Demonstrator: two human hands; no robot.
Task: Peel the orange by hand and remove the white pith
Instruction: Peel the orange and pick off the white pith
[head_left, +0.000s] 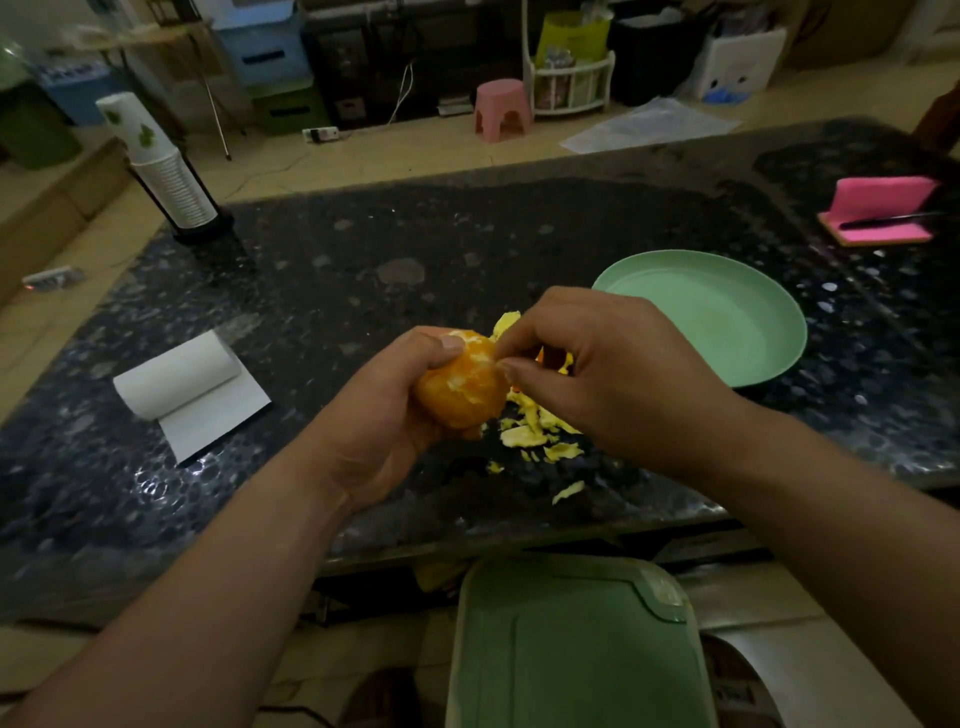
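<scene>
Orange (462, 387) gripped in left hand (384, 410); right hand (597, 364) pinching.

Peeled orange (462, 387) flecked with white pith, above pale peel scraps (535, 434) on tabletop

Peel scraps (540, 431) lie on the tabletop (363, 249) before me, the plate (727, 322) just right of them, the paper roll (182, 379) to my left, the cups (166, 171) behind it.
</scene>
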